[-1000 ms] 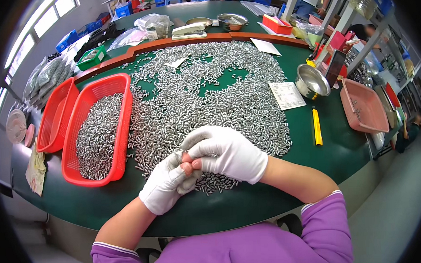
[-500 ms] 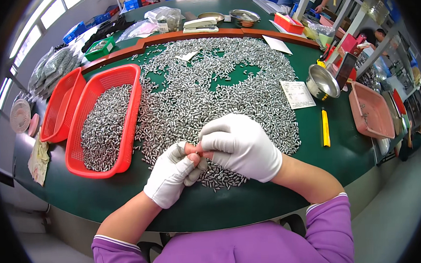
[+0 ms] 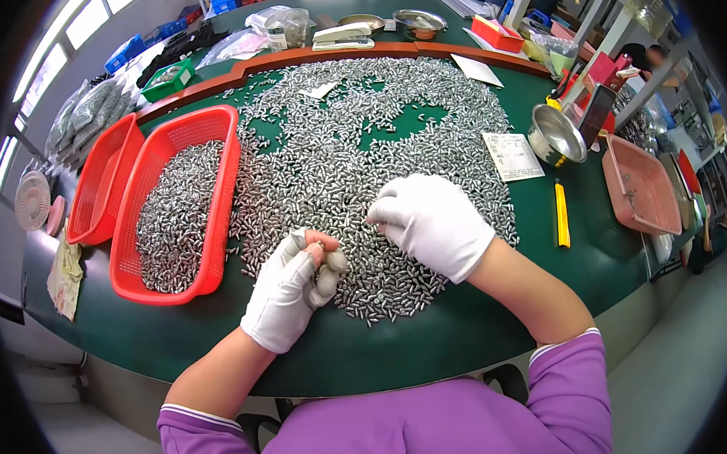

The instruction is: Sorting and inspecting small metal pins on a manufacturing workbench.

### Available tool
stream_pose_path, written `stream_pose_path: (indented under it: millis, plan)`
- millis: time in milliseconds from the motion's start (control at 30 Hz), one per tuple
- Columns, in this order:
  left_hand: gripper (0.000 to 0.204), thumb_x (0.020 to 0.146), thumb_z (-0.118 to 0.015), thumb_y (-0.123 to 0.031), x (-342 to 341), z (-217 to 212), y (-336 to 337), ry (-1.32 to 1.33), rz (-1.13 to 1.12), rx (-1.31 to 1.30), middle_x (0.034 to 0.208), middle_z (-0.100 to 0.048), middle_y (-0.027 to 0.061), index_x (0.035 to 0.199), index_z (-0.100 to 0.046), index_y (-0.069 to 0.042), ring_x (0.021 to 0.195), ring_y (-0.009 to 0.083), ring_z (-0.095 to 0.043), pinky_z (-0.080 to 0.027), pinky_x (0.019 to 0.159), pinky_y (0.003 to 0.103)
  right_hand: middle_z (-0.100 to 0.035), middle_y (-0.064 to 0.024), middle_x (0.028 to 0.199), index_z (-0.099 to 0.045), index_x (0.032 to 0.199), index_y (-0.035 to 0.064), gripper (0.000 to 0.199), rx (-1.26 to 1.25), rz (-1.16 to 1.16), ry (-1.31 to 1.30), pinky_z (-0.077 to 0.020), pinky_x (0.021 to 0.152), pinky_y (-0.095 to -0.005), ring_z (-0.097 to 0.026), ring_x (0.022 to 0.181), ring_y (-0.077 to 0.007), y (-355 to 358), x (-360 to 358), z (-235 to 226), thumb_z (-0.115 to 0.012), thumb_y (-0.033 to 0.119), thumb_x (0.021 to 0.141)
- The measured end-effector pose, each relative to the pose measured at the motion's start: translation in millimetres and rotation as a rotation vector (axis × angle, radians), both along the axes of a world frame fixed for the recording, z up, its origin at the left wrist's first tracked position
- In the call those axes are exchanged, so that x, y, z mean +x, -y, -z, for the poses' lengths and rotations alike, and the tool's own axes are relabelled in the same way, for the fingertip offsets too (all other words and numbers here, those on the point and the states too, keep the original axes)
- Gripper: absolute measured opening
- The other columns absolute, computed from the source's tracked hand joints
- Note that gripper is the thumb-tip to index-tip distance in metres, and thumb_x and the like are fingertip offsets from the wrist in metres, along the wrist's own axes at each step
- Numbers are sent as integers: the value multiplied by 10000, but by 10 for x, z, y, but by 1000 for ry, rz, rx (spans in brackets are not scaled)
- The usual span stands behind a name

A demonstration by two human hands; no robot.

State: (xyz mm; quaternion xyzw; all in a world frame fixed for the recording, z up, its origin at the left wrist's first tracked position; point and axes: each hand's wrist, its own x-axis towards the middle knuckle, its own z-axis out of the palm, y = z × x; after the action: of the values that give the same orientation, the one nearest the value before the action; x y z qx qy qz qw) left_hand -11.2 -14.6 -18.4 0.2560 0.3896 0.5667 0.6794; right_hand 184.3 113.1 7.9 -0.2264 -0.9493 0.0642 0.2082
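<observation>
A wide heap of small silvery bullet-shaped metal parts (image 3: pixel 313 176) covers the middle of the green table. My left hand (image 3: pixel 289 291), in a white glove with bare thumb and forefinger tips, is closed in a pinch over the heap's near left edge. A tiny metal part shows faintly between those fingertips. To its right, apart from it, my gloved right hand (image 3: pixel 432 224) reaches down over the heap with fingers drawn together. Whatever is at its fingertips is too small to make out. A red perforated basket (image 3: pixel 226 209) full of the same parts stands left of the heap.
Another red basket (image 3: pixel 94 198) leans farther left. On the right lie a paper slip (image 3: pixel 513 156), a steel bowl (image 3: pixel 556 136), a yellow cutter (image 3: pixel 562 214) and a pink tray (image 3: pixel 642 186). A brown wooden ledge (image 3: pixel 291 58) borders the heap's far side. Another person works at the far right.
My hands were together at the fingertips; now they are apart. The right hand has moved right and away from me, onto the heap. The left has shifted slightly left, still pinching.
</observation>
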Motion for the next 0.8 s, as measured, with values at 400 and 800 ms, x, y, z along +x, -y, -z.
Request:
stream_pose_path:
  millis: [400,800]
  plan:
    - [211,963,-591,-172,-34,19,-11,121,109,23,992,-623,38,1146,-539,-81,752,60,-535,-441,687,198,-597,-51,825,-660,782,128,51,-17,-31,71,-509,703,-401,-609,791,-271,32,-69,156,-675,176,778]
    - [184,964,-609,-202,-11,3,-3,66,109,-38,917,-630,20,1099,-562,-87,685,56,-525,-421,623,192,-626,-53,883,-668,816,121,61,-69,7,86,-523,735,-391,-628,852,-268,32,-25,11,-684,171,785]
